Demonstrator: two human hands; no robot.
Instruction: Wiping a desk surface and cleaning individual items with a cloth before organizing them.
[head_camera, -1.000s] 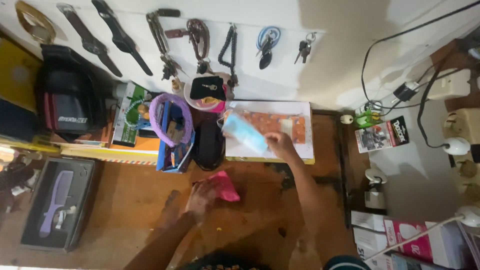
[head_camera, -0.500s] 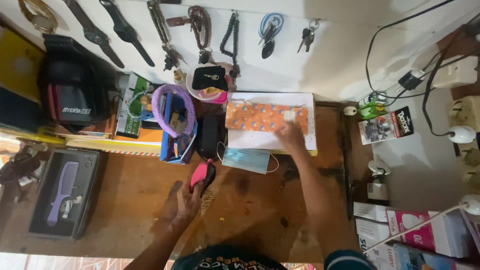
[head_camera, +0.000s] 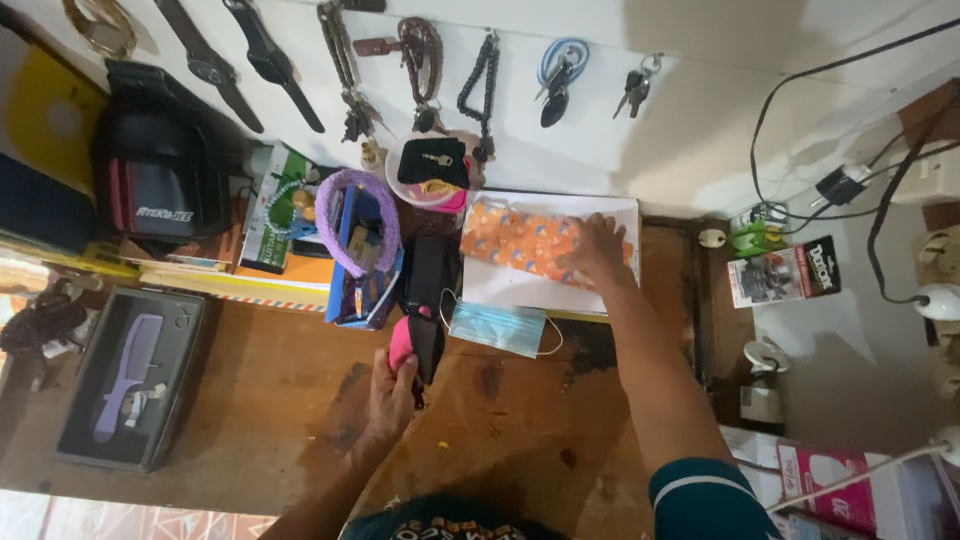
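left hand: fingers closed around pink case, near table centre | mask: flat, between the hands | right hand: fingers spread flat on orange pouch, far side

— What does the room look like?
— A worn brown wooden desk stands against a white painted wall.
— Anything on that wall?
— Black cables run to a white socket strip at the right. Soft shadows fall across the upper plaster; the light is even.
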